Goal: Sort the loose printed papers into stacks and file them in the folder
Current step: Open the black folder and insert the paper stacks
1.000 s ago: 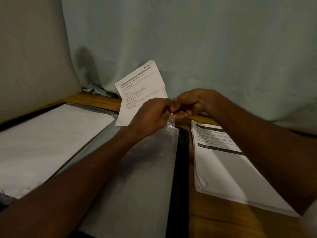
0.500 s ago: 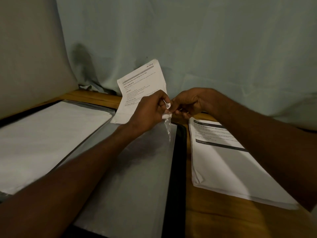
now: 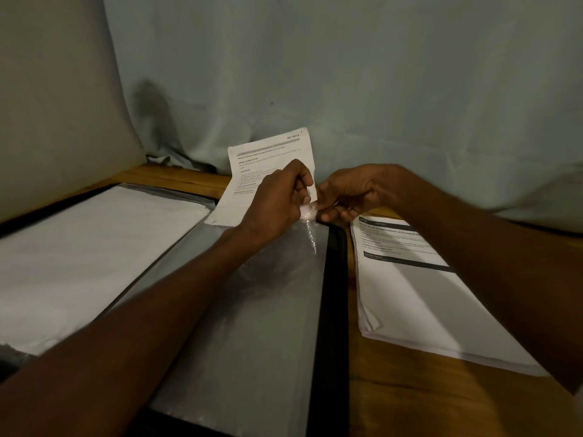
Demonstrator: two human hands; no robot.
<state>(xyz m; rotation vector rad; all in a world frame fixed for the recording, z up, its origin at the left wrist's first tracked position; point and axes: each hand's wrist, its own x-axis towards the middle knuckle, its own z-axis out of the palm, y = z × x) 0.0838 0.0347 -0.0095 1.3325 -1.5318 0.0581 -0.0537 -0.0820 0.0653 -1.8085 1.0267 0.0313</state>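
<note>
Sheet (image 3: 271,159) now raised higher above sleeve (image 3: 252,310). Left hand (image 3: 277,200) pinches sheet; right hand (image 3: 347,197) pinches sleeve's corner open. Insertion looks imminent.

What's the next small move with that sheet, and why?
Probably spread the sleeve's mouth wider and feed the sheet's lower edge in. The left hand holds the printed sheet upright at the top of the clear sleeve, and the right hand pinches the sleeve's top corner beside it. The sheet is not visibly inside yet.
</note>
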